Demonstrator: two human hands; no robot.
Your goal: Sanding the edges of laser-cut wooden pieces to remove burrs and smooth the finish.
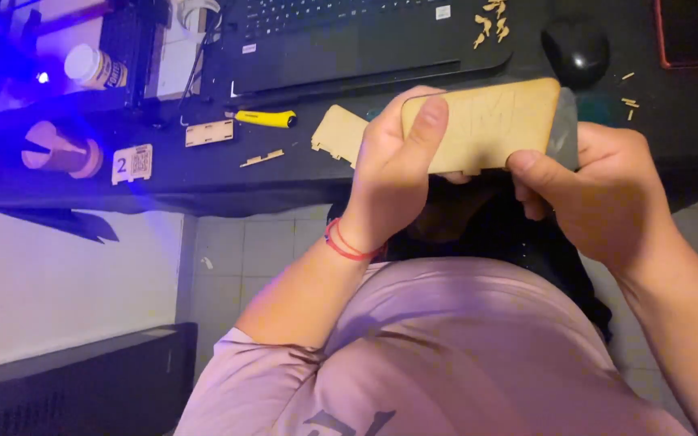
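Nearest the viewer, a pink shirt (446,355) fills the lower frame, with both forearms rising from it. A red cord bracelet (347,245) circles the left wrist. The left hand (393,165) has its fingers (428,129) clamped on the left end of a thin, rounded-corner plywood panel (486,121), thumb pressed flat on the near face. The right hand (599,198) has its fingers (539,173) closed on the panel's lower right edge, thumb on the near face, the remaining fingers curled behind. The panel is held between the two hands, above the lap and just before the bench (203,173) edge, its long side roughly level. A grey sheet (565,133) shows behind its right end, just above the right thumb.

Just beyond the left fingers, a second notched plywood piece (339,133) lies on the bench. Farther left of them lie a yellow-handled tool (264,119), a small rectangular plywood cut-out (209,132), a thin wood strip (262,158) and a numbered card (132,163). Beyond the panel sits a black laptop (349,40); beyond the right fingers, a black mouse (577,50). Small wood offcuts (490,23) lie scattered between the two. At far left, a white bottle (94,68) stands under blue light.
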